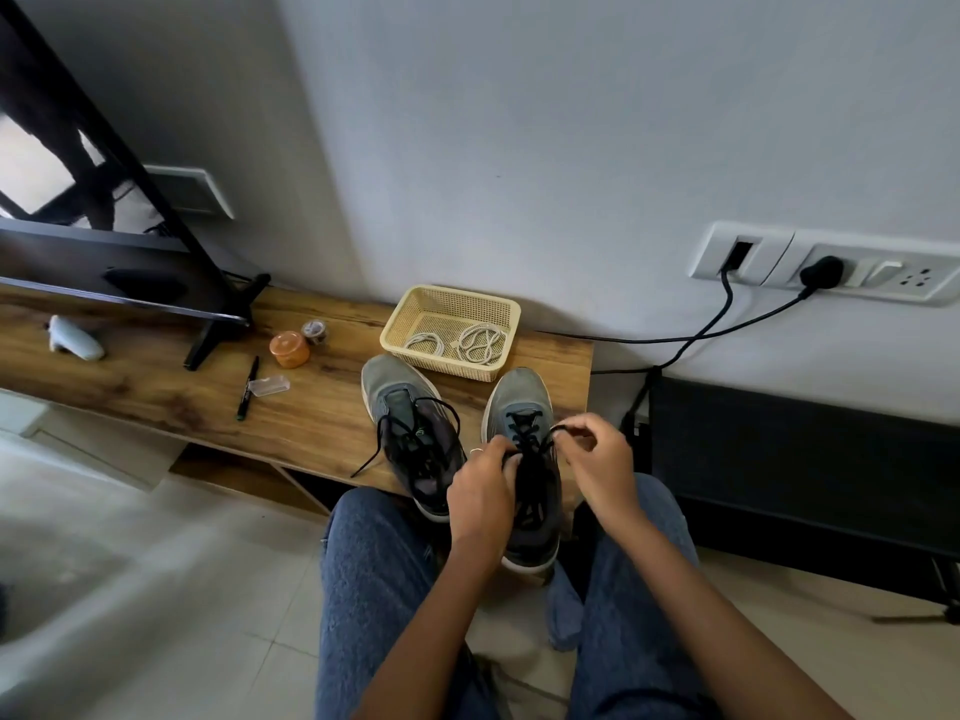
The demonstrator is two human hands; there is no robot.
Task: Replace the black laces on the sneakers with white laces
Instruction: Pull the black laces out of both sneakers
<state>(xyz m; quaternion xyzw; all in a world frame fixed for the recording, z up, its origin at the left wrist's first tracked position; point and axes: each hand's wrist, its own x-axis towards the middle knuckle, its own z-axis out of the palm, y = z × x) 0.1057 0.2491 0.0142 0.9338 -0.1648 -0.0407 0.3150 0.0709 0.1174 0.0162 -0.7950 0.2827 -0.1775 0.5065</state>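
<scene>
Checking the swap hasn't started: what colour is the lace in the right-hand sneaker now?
Black, seen in the head view, on the grey right-hand sneaker.

This is a room in a home, most likely a living room or bedroom. A low wood-grain TV bench (156, 392) stands against a plain painted wall (571, 122), and a flat-screen television (78, 163) on black legs occupies its left end. A wall socket strip (826, 265) carries a plugged-in black cable (727, 324). The floor is pale tile (171, 589). Small household clutter lies near the bench's middle: an orange jar (289, 348), a pen (248, 380), a white controller (75, 339) toward the left end, and a cream plastic basket (415, 309) at the back right corner. The person sits in blue jeans (374, 574).
</scene>
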